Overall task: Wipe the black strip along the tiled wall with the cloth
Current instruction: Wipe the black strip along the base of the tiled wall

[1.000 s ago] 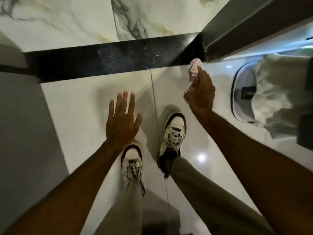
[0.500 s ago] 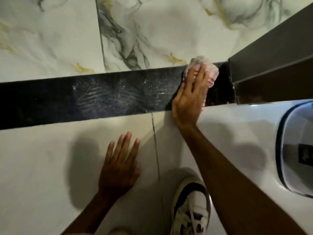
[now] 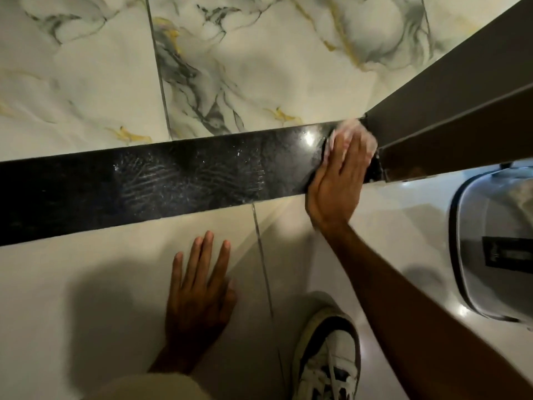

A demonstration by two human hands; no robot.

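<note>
Black strip (image 3: 178, 186): glossy band crossing the frame from lower left to right of centre, between the marble-veined wall tiles (image 3: 259, 67) above and the pale floor tiles (image 3: 86, 269) below. Its middle stretch carries whitish streaks and smears; a bright glare spot sits on it just left of the cloth.

Cloth (image 3: 350, 132): pale, pinkish-white, bunched, pressed against the right end of the strip, right beside the dark grey panel (image 3: 450, 105) that runs diagonally out to the upper right. Motion blur on the cloth; any pattern on it is not resolvable.

Right hand (image 3: 337, 183): palm flat, fingers (image 3: 346, 151) extended and laid over the cloth, pinning it to the strip rather than clenching it. Forearm enters from lower right.

Left hand (image 3: 199, 295): lower centre, fingers spread, nothing in it, palm down on the floor tile, clear of the strip. Casts a shadow to its left.

Sneaker (image 3: 328, 353): white with black trim and white laces, bottom centre-right, just right of a grout line.

Grey, rounded-cornered container (image 3: 490, 249), possibly a bin, at the right edge. It bears a dark rectangular label (image 3: 507, 252); print on it is too blurred to read. No other writing visible.
</note>
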